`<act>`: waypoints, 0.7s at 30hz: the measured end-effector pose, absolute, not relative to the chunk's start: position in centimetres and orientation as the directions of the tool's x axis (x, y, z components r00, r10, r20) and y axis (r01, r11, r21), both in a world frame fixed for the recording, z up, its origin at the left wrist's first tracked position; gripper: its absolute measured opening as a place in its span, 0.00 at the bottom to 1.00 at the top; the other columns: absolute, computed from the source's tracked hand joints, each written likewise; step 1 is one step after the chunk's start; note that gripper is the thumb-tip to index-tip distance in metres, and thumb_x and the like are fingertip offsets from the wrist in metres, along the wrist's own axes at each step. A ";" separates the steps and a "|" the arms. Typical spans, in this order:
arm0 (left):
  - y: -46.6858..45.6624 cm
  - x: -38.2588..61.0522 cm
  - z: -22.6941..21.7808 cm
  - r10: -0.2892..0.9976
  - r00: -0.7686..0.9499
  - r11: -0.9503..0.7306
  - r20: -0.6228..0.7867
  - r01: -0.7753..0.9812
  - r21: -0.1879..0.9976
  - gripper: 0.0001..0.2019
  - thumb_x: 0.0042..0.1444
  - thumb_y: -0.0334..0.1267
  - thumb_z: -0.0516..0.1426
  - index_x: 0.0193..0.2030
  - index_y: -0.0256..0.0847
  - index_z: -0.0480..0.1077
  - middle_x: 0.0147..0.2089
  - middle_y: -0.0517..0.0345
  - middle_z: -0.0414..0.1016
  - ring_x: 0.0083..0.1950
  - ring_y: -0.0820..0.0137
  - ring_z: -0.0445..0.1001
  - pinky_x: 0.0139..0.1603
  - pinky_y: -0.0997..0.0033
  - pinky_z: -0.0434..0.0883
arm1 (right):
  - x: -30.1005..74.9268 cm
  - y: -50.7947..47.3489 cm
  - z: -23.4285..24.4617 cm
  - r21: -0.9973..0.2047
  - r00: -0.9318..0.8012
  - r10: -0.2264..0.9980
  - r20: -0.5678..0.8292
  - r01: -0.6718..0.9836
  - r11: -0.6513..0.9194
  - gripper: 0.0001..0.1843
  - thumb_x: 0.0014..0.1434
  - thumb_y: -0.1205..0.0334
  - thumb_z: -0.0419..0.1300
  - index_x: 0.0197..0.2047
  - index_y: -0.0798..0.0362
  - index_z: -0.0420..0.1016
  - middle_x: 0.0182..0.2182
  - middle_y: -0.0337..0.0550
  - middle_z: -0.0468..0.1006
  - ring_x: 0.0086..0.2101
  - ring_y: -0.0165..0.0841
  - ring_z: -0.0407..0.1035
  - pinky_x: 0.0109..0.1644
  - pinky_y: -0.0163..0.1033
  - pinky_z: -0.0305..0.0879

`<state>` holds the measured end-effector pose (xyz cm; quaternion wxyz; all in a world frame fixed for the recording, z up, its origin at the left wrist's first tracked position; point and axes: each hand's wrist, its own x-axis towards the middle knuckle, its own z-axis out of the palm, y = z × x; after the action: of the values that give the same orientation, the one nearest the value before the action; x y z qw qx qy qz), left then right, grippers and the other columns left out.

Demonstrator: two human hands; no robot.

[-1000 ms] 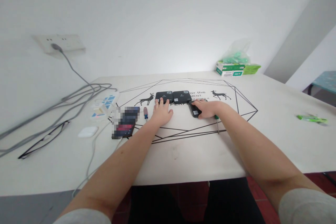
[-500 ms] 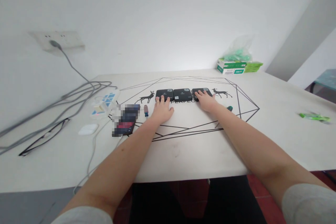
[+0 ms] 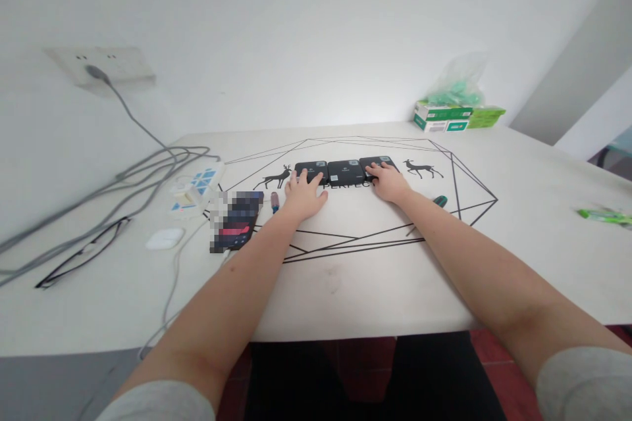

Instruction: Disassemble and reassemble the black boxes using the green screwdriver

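Observation:
Three flat black boxes with rounded corners lie in a row on the white table: a left box [image 3: 312, 166], a middle box [image 3: 345, 172] and a right box [image 3: 386, 162]. Small labels show on their tops. My left hand [image 3: 303, 197] rests with spread fingers at the front of the left box, fingertips on it. The fingers of my right hand [image 3: 392, 184] are stretched over the front left part of the right box. Neither hand is wrapped round anything. The boxes sit close together, side by side.
A small screwdriver [image 3: 274, 202] and a phone [image 3: 239, 220] lie left of my left hand. Beside my right forearm is a green-handled screwdriver [image 3: 439, 201]. Cables, a power strip [image 3: 197, 187] and glasses [image 3: 83, 253] occupy the left; green-white boxes [image 3: 444, 113] stand at the back right.
The right box has shifted slightly left against the middle box, with my right hand on it. My left hand stays at the left box. The whole view has tilted a little.

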<state>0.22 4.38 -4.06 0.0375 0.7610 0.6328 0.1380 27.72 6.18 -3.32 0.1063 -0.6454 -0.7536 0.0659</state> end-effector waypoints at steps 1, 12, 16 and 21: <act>4.5 0.3 -4.0 0.980 0.137 -0.168 0.141 0.956 0.239 0.36 0.67 0.57 0.55 0.79 0.51 0.60 0.84 0.45 0.46 0.83 0.30 0.39 0.76 0.26 0.49 | 27.7 6.1 -3.3 -0.237 -0.143 0.987 0.078 0.959 0.158 0.31 0.72 0.60 0.52 0.77 0.48 0.62 0.78 0.46 0.59 0.76 0.50 0.50 0.76 0.63 0.56; 7.3 0.3 -4.4 0.969 0.193 -0.216 0.158 0.966 0.146 0.26 0.73 0.44 0.50 0.75 0.52 0.64 0.79 0.49 0.62 0.84 0.54 0.46 0.81 0.36 0.46 | 25.9 5.4 -3.5 -0.266 -0.013 0.982 0.190 0.962 0.064 0.25 0.73 0.43 0.55 0.67 0.41 0.75 0.75 0.43 0.66 0.74 0.51 0.56 0.72 0.66 0.62; 7.9 0.0 -4.5 0.961 0.227 -0.250 0.157 0.958 0.143 0.26 0.72 0.39 0.49 0.76 0.50 0.63 0.80 0.46 0.60 0.84 0.55 0.47 0.81 0.34 0.46 | 25.7 5.2 -3.2 -0.264 -0.010 0.982 0.187 0.963 0.060 0.25 0.73 0.43 0.54 0.67 0.41 0.75 0.74 0.44 0.67 0.73 0.51 0.56 0.71 0.67 0.63; 8.8 -0.3 -5.1 0.955 0.257 -0.273 0.146 0.956 0.106 0.28 0.74 0.41 0.46 0.79 0.51 0.59 0.82 0.45 0.54 0.83 0.48 0.49 0.79 0.29 0.43 | 25.5 5.2 -3.0 -0.275 0.014 0.986 0.169 0.961 0.033 0.25 0.73 0.43 0.55 0.66 0.42 0.76 0.74 0.44 0.67 0.73 0.53 0.56 0.69 0.72 0.64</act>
<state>-0.34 8.76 -5.10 -0.0021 0.7928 0.6028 0.0905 25.45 5.19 -2.98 0.1591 -0.6941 -0.7010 0.0389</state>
